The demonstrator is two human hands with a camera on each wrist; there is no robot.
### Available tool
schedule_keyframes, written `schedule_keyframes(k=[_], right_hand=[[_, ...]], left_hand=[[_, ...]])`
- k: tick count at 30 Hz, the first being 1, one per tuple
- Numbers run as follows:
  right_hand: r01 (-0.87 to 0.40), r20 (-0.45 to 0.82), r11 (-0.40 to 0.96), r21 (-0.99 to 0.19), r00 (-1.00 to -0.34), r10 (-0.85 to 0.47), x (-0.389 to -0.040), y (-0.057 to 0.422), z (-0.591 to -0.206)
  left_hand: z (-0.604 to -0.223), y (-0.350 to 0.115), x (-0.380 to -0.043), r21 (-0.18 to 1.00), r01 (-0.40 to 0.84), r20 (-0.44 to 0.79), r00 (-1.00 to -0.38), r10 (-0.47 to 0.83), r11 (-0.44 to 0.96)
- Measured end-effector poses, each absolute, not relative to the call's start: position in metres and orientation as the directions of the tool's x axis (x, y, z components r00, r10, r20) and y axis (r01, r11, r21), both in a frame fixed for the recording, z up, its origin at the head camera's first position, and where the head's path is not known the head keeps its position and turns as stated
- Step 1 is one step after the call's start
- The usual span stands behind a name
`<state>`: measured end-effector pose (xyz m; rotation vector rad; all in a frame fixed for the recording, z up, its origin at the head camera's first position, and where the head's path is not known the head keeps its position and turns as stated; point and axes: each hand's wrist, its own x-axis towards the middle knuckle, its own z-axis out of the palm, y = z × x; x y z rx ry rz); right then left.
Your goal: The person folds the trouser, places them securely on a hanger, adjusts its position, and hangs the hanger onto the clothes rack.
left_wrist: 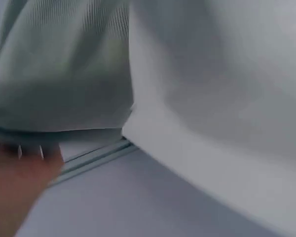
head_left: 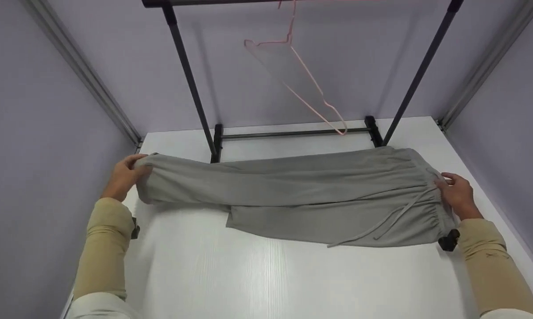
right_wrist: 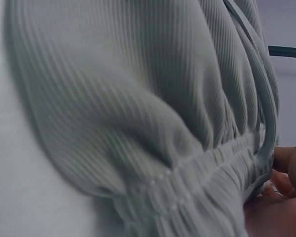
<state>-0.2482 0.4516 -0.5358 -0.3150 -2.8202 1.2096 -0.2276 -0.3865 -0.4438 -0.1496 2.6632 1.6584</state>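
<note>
Grey ribbed drawstring pants stretch sideways across the white table, with the gathered waistband at the right and the leg hems to the left. My left hand pinches the end of the upper leg, thumb on top; in the left wrist view that hem hangs off the surface. At the other end my right hand grips the elastic waistband at its middle. The drawstring trails over the front of the pants. The lower leg lies shorter, its end well right of my left hand.
Behind the pants stands a black garment rack with a low crossbar. A pink hanger hangs tilted from its top rail. Pale panels enclose the white table at the left, back and right.
</note>
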Motion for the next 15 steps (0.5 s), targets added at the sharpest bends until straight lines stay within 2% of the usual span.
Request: schedule_keyframes(k=[2, 4, 7, 9, 12, 15], right_hand=[[0.176, -0.025, 0.682, -0.71, -0.974, 0.225, -0.247, 0.456, -0.536], [0.185, -0.017, 0.691, -0.699, -0.97, 0.242, -0.245, 0.461, -0.536], [0.2, -0.012, 0.687, -0.699, -0.963, 0.268, -0.242, 0.469, -0.536], [0.213, -0.03, 0.677, -0.705, -0.962, 0.272, -0.239, 0.474, -0.539], [0.23, -0.075, 0.657, -0.718, -0.964, 0.255, -0.232, 0.48, -0.543], [0.209, -0.12, 0.651, -0.73, -0.977, 0.179, -0.227, 0.483, -0.544]], left_hand=[[-0.453, -0.386, -0.237, 0.782, -0.036, 0.087, -0.982, -0.166, 0.623], [-0.467, -0.382, -0.249, 0.658, -0.04, 0.212, -0.949, -0.236, 0.752], [-0.482, -0.362, -0.261, 0.584, -0.084, 0.314, -0.894, -0.319, 0.808], [-0.493, -0.345, -0.267, 0.57, -0.099, 0.323, -0.886, -0.334, 0.815], [-0.507, -0.318, -0.265, 0.584, -0.129, 0.199, -0.934, -0.295, 0.802], [-0.514, -0.289, -0.25, 0.548, -0.18, -0.071, -0.983, -0.169, 0.817]])
